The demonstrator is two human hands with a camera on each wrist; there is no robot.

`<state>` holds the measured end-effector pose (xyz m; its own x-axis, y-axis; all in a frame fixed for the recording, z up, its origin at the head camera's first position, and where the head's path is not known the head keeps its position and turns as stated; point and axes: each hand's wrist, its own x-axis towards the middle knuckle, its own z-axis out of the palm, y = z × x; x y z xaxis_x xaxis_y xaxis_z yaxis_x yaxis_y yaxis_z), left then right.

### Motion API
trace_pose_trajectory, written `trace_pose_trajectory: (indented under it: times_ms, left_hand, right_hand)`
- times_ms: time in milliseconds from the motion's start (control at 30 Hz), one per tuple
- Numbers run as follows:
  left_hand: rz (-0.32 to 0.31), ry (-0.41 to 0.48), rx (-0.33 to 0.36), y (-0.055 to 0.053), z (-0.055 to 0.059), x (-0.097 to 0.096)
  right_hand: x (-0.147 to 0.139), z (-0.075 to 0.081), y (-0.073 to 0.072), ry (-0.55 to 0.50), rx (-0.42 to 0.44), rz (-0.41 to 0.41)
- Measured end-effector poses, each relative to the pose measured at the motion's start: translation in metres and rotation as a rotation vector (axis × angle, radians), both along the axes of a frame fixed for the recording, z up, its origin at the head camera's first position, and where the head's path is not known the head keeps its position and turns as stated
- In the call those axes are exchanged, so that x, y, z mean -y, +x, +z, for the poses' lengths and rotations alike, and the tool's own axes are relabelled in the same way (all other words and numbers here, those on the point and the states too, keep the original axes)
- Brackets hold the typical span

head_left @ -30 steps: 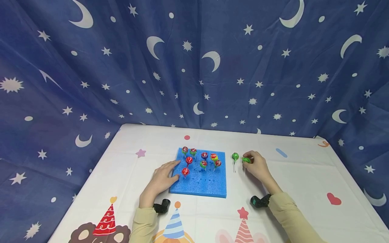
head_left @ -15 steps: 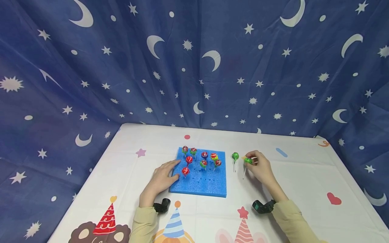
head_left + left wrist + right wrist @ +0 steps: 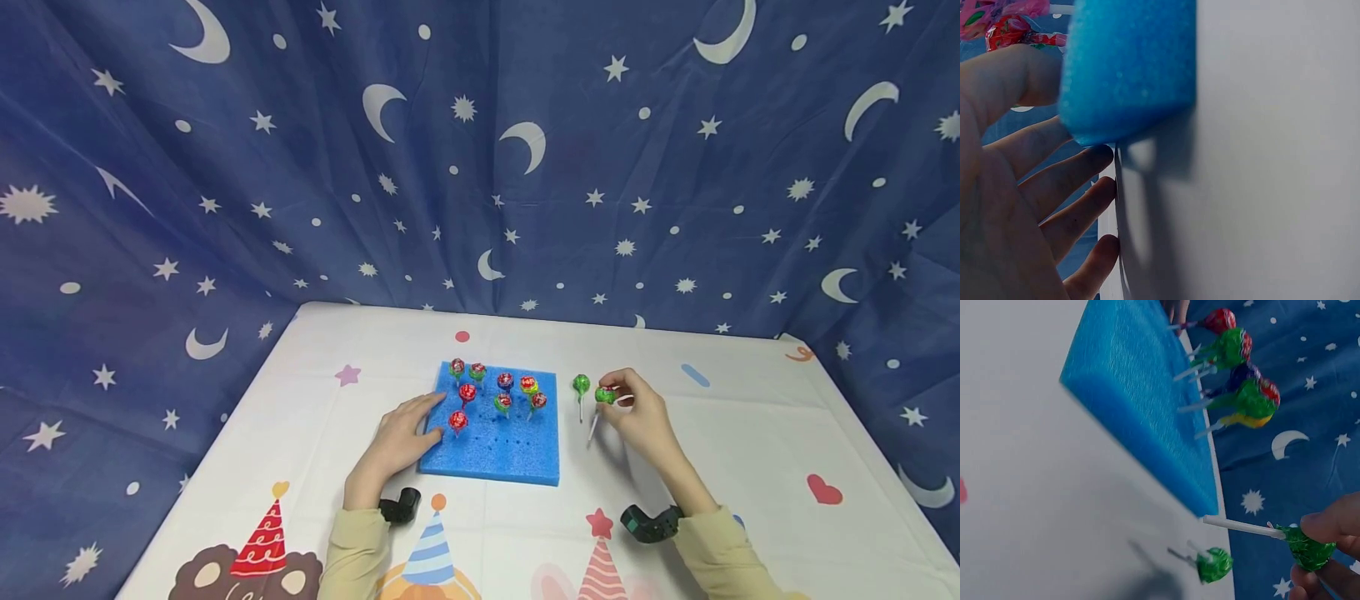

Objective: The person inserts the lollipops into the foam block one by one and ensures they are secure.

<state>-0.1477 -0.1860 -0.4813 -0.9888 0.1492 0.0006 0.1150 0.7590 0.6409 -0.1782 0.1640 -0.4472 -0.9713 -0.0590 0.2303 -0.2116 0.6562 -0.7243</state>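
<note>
A blue foam block (image 3: pixel 517 468) lies on the table with several wrapped lollipops stuck upright in its far half, among them a red lollipop (image 3: pixel 458 422) near the left side. My left hand (image 3: pixel 397 442) rests against the block's left edge; in the left wrist view its fingers (image 3: pixel 1079 215) are extended below the foam. To the right of the block, my right hand (image 3: pixel 643 421) pinches a green lollipop (image 3: pixel 1310 548) by its wrapped head, the white stick slanting down and left. Another green lollipop (image 3: pixel 581 384) is between that hand and the block.
Small holes dot the near part of the foam. The table (image 3: pixel 750 442) wears a white cloth printed with party hats and shapes. A blue curtain (image 3: pixel 480 167) with moons and stars hangs behind it. Each wrist carries a black camera (image 3: pixel 651 524).
My right hand has lifted the green lollipop slightly and turned its stick, so that the lower end now swings left toward the block. My left hand stays in place.
</note>
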Motion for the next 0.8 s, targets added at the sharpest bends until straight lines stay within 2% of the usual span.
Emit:
trace_pose_trajectory:
  times_ms: [467, 800]
  left_hand:
    - [-0.001, 0.002, 0.000, 0.000, 0.000, 0.000]
    - [-0.001, 0.006, 0.002, 0.000, 0.000, 0.001]
  right_hand:
    - [0.030, 0.012, 0.020, -0.071, -0.101, 0.101]
    - [0.054, 0.009, 0.028, -0.111, -0.154, 0.154]
